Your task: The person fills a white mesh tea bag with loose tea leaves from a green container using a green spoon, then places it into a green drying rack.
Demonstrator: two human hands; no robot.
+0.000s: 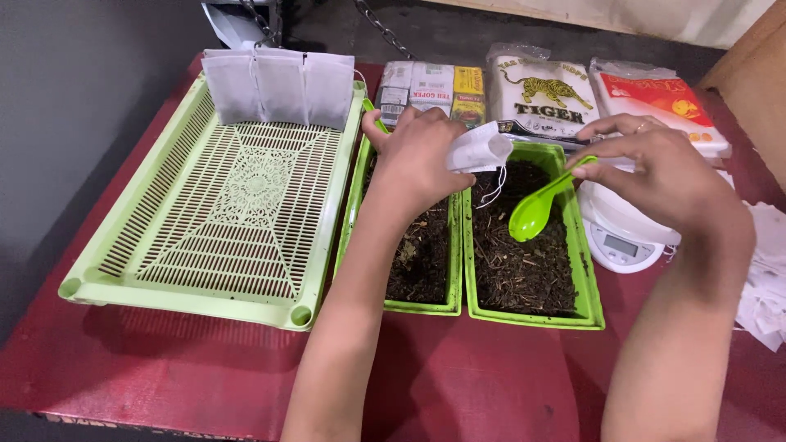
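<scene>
- The dark red counter (458, 385) carries everything in view.
- A large light green slotted tray (213, 221) lies on the left part of the counter; three white filter bags (278, 86) stand side by side, leaning against its far rim.
- Two narrow green tubs sit side by side, touching, just right of the tray: the left tub (422, 262) and the right tub (532, 262), each holding dark, loose dried leaves and small twigs.
- Several packets (540, 90) of different colours lie in a row beyond the tubs, at the far edge of the counter.
- A small white kitchen scale (622, 237) stands just right of the right tub, partly hidden under the right wrist.
- Loose white bags (765, 278) lie in a heap at the right edge.
- The left hand (413, 160) hovers over the far end of the left tub, clenched on a small white filter bag (483, 147) whose string dangles toward the right tub.
- The right hand (655, 164) pinches the handle of a bright green plastic spoon (536, 209), its bowl tilted down above the right tub, just below the bag.
</scene>
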